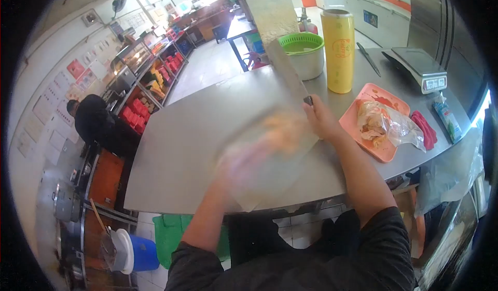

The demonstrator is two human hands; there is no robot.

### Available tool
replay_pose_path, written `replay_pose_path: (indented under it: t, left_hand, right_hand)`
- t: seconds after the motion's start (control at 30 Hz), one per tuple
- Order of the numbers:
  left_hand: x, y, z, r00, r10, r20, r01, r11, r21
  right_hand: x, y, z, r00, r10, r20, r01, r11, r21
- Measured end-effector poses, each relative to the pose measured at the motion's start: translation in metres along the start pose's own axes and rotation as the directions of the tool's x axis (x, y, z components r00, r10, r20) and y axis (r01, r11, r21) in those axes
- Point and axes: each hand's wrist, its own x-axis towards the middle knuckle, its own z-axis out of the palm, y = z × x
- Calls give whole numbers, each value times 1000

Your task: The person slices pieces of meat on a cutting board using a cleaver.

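Observation:
My right hand (pixel 322 119) is closed round the dark handle of a large knife (pixel 288 72), its broad blade raised and pointing up and away over the steel table. My left hand (pixel 241 162) is smeared by motion, so its fingers cannot be made out. Just beyond it is a blurred yellow-orange piece of food (pixel 284 131); whether the hand grips it I cannot tell. Beneath them a pale, flat board or sheet (pixel 282 182) lies at the near edge of the steel table (pixel 181 135).
At right, a pink tray (pixel 381 153) holds a plastic bag of food (pixel 376 120), beside a red cloth (pixel 423 128). Farther back stand a yellow cylinder (pixel 340 52), a pot with a green basket (pixel 303 52), another knife (pixel 368 59) and a scale (pixel 417 68). A person (pixel 96 120) works at left.

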Motion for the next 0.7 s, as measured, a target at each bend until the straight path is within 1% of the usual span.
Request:
replay_pose_path:
  t: [0.03, 0.07, 0.1, 0.13, 0.17, 0.2, 0.27, 0.33, 0.37, 0.4, 0.47, 0.5, 0.53, 0.57, 0.6, 0.67, 0.7]
  left_hand:
    - [9, -2, -7, 980, -86, 177, 80, 996, 42]
    - [17, -4, -12, 924, -167, 343, 143, 985, 95]
    - [24, -3, -14, 920, -158, 358, 134, 987, 90]
    - [31, -3, -14, 933, -64, 353, -20, 973, 229]
    - [38, -2, -9, 933, 36, 357, -173, 917, 360]
    - [43, -3, 1, 928, 48, 370, -187, 918, 349]
    - [46, -6, 24, 903, -67, 425, -153, 873, 463]
    - [45, -9, 42, 870, -190, 455, -128, 804, 581]
    - [49, -8, 48, 859, -220, 463, -128, 782, 610]
    - [52, -6, 54, 846, -249, 471, -131, 760, 637]
    - [72, 9, 63, 829, -219, 514, -170, 777, 606]
    - [84, 20, 67, 821, -208, 532, -186, 783, 594]
    - [101, 44, 68, 781, -307, 543, -51, 837, 545]
    - [107, 50, 72, 751, -346, 562, 9, 856, 516]
    - [113, 57, 76, 719, -385, 578, 71, 869, 490]
    - [116, 47, 88, 786, -292, 544, -17, 871, 492]
    - [118, 38, 93, 815, -242, 526, -60, 868, 493]
  right_hand:
    - [-3, 3, -3, 998, 52, 17, -53, 998, 21]
    - [-6, 5, -6, 994, 104, 34, -106, 994, 40]
    - [-6, 13, -6, 1000, -20, -19, 19, 999, -42]
    - [-6, 21, -6, 988, -146, -59, 137, 981, -135]
    - [-6, 26, -5, 988, -135, -73, 124, 982, -142]
    - [-5, 30, -1, 988, -141, -66, 127, 976, -176]
    - [-4, 36, 2, 988, -134, -72, 116, 971, -211]
    - [0, 43, 3, 987, -159, -19, 157, 984, -82]
    - [5, 55, 9, 988, -152, -31, 149, 986, -80]
    - [11, 65, 15, 986, -165, -36, 163, 986, -38]
    - [12, 64, 15, 984, -169, -49, 169, 986, 9]
    - [10, 61, 11, 980, -191, -53, 190, 981, -29]
    - [10, 60, 10, 978, -196, -65, 193, 980, -50]
    - [11, 63, 10, 977, -201, -76, 196, 978, -72]
    - [15, 67, 13, 966, -242, -94, 235, 969, -77]
    - [19, 71, 14, 953, -274, -127, 264, 961, -88]
    - [21, 72, 14, 964, -250, -89, 244, 967, -78]
